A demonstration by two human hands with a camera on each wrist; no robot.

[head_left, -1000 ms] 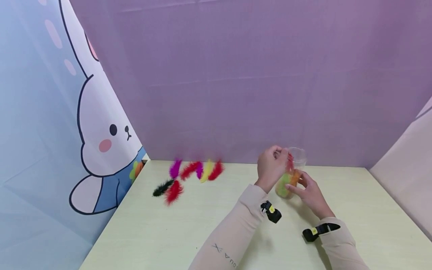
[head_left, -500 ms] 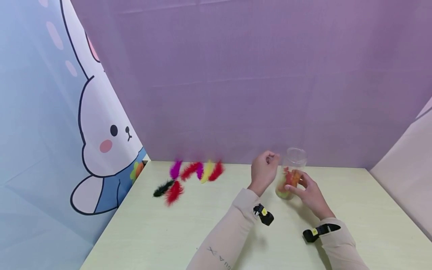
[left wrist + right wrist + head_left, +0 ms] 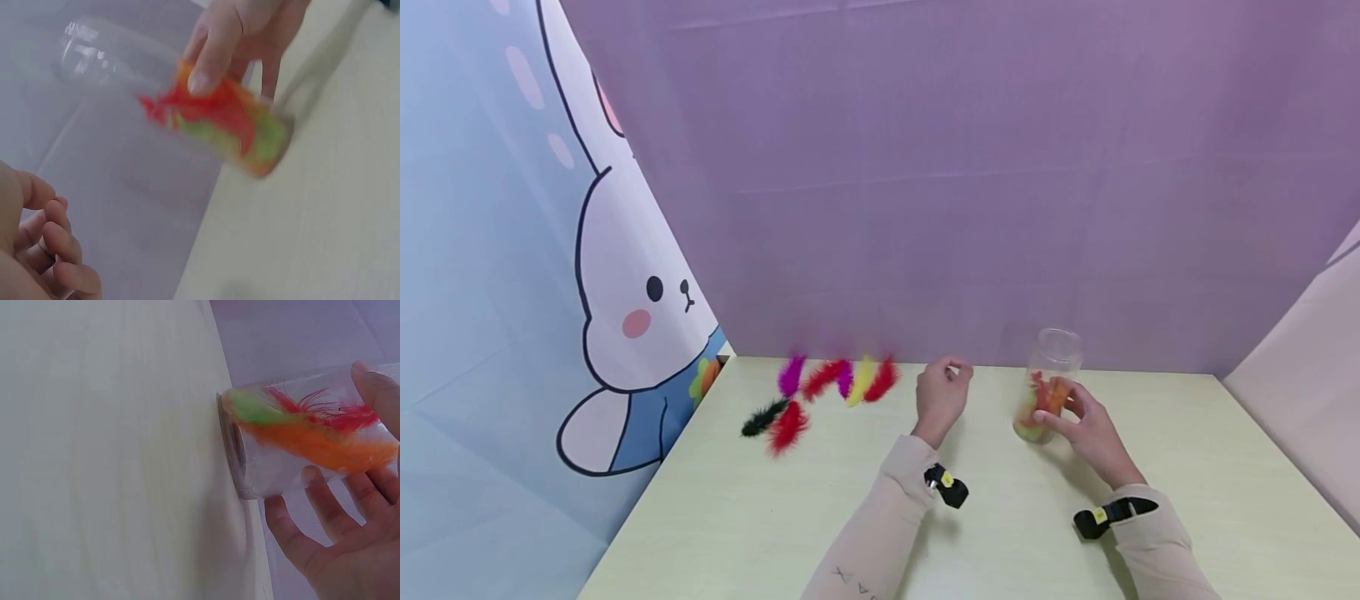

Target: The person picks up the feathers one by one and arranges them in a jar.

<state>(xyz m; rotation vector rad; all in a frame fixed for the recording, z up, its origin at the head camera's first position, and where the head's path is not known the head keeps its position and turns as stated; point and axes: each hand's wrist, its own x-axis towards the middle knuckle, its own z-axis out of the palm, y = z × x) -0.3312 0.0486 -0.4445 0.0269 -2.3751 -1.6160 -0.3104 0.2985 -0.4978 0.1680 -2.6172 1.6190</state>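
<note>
A clear jar [image 3: 1057,352] stands on the table with red, orange and green feathers in its lower part. My right hand [image 3: 1093,429] grips it round the side, thumb and fingers on the wall. In the right wrist view the orange feather [image 3: 319,447] lies along the inside of the jar. My left hand [image 3: 942,396] is in the air left of the jar, its fingers curled with nothing between them; the left wrist view shows the curled fingers [image 3: 59,244]. Further left lie loose feathers: red [image 3: 787,427], black [image 3: 763,417], purple [image 3: 791,376] and yellow [image 3: 861,381].
The pale table [image 3: 737,517] meets a purple cloth backdrop [image 3: 887,183] just behind the jar and feathers. A blue cloth with a cartoon rabbit [image 3: 632,292] hangs at the left, and a whitish cloth [image 3: 1307,375] at the right.
The red feather that my left hand held at the jar's mouth has dropped inside. My left hand has moved away leftward. My right hand has stayed on the jar.
</note>
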